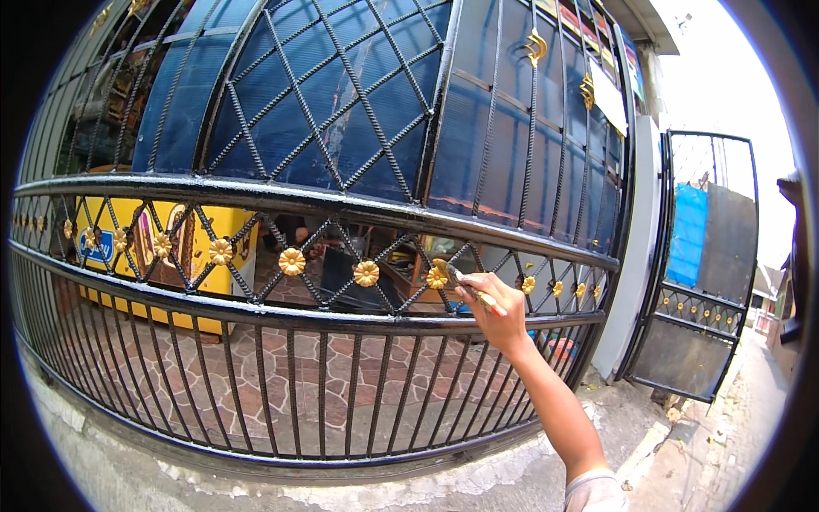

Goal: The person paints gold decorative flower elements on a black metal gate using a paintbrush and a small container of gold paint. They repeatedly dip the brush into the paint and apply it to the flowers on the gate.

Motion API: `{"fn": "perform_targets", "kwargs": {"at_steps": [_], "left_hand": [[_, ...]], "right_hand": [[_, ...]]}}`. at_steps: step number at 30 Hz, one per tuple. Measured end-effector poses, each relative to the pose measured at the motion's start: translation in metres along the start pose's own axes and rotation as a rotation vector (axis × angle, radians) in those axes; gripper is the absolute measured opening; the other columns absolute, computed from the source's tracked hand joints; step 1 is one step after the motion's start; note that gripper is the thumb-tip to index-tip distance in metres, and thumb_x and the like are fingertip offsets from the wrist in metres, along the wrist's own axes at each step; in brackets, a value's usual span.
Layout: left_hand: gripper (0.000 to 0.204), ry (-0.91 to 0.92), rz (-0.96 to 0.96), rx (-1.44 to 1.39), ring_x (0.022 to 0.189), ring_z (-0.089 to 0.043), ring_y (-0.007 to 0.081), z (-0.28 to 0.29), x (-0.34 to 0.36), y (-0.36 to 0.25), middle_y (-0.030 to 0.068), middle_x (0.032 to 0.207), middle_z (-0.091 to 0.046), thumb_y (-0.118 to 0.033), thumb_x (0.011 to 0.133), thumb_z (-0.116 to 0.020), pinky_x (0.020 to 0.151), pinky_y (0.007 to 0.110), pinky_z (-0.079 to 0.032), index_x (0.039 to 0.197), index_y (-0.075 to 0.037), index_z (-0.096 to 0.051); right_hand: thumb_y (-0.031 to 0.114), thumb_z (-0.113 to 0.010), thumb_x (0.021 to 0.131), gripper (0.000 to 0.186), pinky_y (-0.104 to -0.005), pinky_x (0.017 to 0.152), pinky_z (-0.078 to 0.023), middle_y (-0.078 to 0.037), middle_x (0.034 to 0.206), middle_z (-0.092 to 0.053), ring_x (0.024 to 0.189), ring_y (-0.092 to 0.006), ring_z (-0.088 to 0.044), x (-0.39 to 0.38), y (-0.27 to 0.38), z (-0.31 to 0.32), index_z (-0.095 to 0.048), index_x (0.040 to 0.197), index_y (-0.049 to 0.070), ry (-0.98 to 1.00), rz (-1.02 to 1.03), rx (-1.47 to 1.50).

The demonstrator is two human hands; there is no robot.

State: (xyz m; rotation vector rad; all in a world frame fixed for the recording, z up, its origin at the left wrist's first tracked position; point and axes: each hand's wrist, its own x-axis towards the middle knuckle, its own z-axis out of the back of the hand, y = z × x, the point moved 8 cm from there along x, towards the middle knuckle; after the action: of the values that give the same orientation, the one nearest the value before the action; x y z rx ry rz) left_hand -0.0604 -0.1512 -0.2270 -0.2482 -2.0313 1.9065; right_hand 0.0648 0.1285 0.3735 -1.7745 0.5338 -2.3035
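My right hand (496, 311) reaches up from the lower right and is closed around a paintbrush (455, 273). The brush's bristle end is at a gold flower ornament (437, 278) on the black metal fence; whether it touches cannot be made out for sure. More gold flowers, such as one (366, 273) just to the left and another (529, 285) to the right, sit where the crossed bars meet. They run in a row between two black horizontal rails (341, 317). My left hand is out of view.
Behind the bars stand a yellow freezer box (226, 247) and blue corrugated panels (392, 111). Stone-patterned tiles (299, 375) cover the floor inside. A gate leaf (695, 341) stands at the right beside a narrow lane (742, 427). A concrete ledge (341, 486) runs below the fence.
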Motion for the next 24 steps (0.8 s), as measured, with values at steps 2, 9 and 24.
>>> {"fn": "perform_targets", "kwargs": {"at_steps": [2,9,24], "left_hand": [[0.076,0.001,-0.01,-0.004,0.104,-0.068,0.0235,-0.001,0.0,-0.004,0.0149,0.117,-0.07,-0.009,0.069,-0.095,0.095,0.038,-0.058,0.135,0.001,-0.057],[0.076,-0.007,-0.03,0.027,0.104,-0.068,0.024,0.001,-0.008,-0.036,0.0155,0.116,-0.07,-0.011,0.069,-0.096,0.094,0.038,-0.058,0.134,0.001,-0.057],[0.077,-0.018,0.002,0.158,0.104,-0.069,0.0253,0.009,-0.006,-0.016,0.0171,0.116,-0.071,-0.016,0.07,-0.096,0.093,0.039,-0.058,0.134,0.002,-0.058]], "right_hand": [[0.007,-0.079,0.089,0.02,-0.035,0.067,-0.059,-0.013,0.097,-0.075,0.081,-0.0295,-0.075,0.001,0.003,-0.006,-0.07,0.107,0.004,0.079,0.032,-0.069],[0.007,-0.079,0.089,0.02,-0.0358,0.067,-0.059,-0.011,0.095,-0.074,0.081,-0.0293,-0.074,0.004,0.008,0.004,-0.071,0.107,0.005,0.027,0.005,-0.078],[0.018,-0.075,0.094,0.014,-0.0365,0.059,-0.055,-0.003,0.092,-0.07,0.074,-0.0256,-0.072,0.018,0.024,-0.012,-0.07,0.105,0.01,0.267,0.02,-0.256]]}}
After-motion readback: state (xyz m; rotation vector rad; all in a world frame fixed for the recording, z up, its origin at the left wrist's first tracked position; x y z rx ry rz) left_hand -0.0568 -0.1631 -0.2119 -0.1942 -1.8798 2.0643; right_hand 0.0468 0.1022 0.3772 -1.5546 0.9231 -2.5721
